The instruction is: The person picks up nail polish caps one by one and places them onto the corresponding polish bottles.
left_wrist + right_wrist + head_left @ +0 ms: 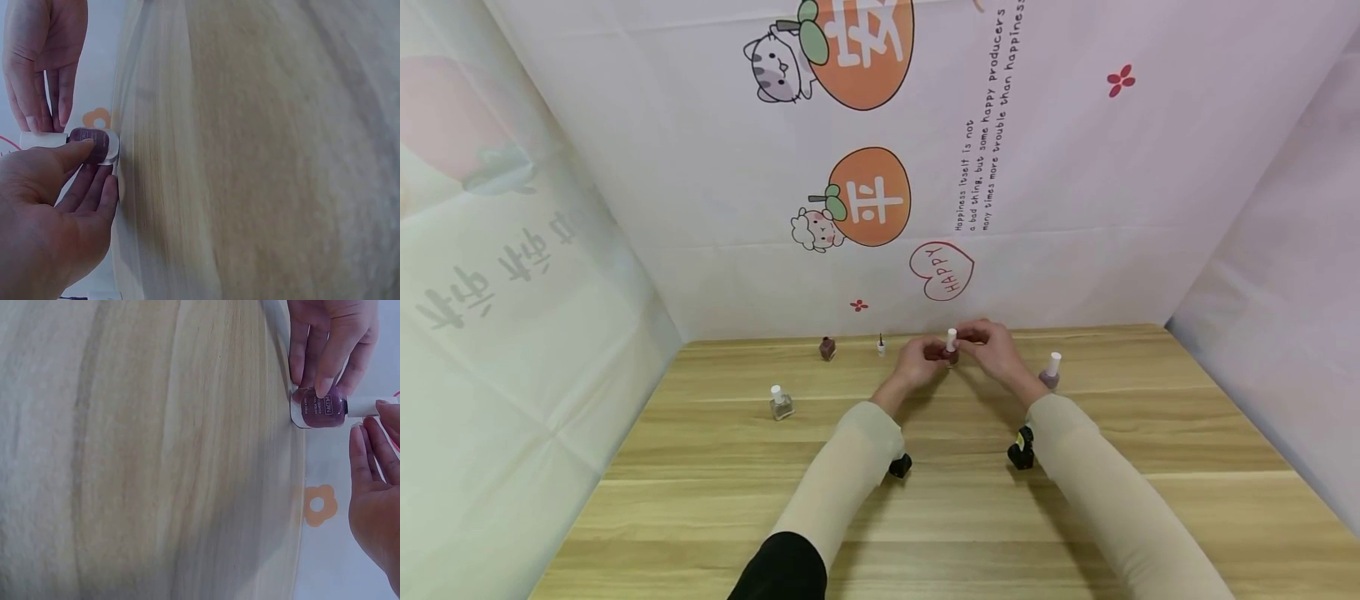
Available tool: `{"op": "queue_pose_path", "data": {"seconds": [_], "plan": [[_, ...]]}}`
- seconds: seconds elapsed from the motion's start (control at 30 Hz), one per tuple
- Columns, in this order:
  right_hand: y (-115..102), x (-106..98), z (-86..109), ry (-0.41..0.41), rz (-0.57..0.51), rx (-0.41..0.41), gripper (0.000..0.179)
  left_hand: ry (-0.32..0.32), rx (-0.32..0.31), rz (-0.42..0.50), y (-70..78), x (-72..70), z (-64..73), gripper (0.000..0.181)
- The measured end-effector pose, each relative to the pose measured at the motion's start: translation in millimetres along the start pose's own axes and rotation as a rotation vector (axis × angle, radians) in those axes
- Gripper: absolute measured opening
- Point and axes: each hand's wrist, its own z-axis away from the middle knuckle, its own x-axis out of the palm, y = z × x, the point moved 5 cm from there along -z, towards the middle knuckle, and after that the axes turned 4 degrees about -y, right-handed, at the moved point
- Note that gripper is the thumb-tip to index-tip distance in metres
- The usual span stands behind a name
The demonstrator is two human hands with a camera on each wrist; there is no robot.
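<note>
My left hand pinches the body of a dark mauve nail polish bottle between thumb and fingers, near the back of the table. Its base is at the tabletop and its white cap points up. Thumb and fingers of my right hand pinch that cap, which sits on the bottle's neck. To the left, a dark nail polish bottle stands uncapped. Between it and my left hand is a white cap with its brush pointing up.
A clear nail polish bottle with a white cap stands at left. Right of my right hand is a pale purple bottle, partly behind the wrist. A printed cloth rises along the wooden table's back edge, with cloth walls on both sides.
</note>
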Motion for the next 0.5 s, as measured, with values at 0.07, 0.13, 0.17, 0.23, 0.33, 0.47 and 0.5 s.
{"op": "queue_pose_path", "data": {"seconds": [0.07, 0.13, 0.17, 0.23, 0.33, 0.47, 0.5], "plan": [[0.2, -0.7, 0.3, -0.007, -0.004, 0.003, 0.025, -0.002, 0.001, -0.004, 1.1, -0.5, 0.6, 0.021], [0.4, -1.3, 0.8, -0.01, -0.001, 0.011, 0.024, -0.003, 0.004, 0.0, 2.1, -0.7, 0.9, 0.021], [0.5, -1.4, 1.0, -0.01, 0.004, 0.016, 0.024, -0.004, 0.004, -0.001, 2.6, -0.9, 1.0, 0.021], [0.5, -1.6, 1.4, -0.012, 0.018, 0.022, 0.023, -0.002, 0.009, -0.001, 3.4, -1.2, 1.2, 0.021], [1.4, -1.4, 1.6, -0.012, 0.027, 0.035, 0.022, 0.001, 0.01, -0.008, 4.0, -1.5, 1.4, 0.021], [3.5, -1.2, 1.4, -0.014, 0.031, 0.051, 0.02, 0.006, 0.009, -0.018, 3.3, -1.3, 2.0, 0.021], [3.8, -1.3, 1.3, -0.014, 0.03, 0.054, 0.02, 0.005, 0.011, -0.019, 2.9, -1.1, 2.0, 0.022]]}}
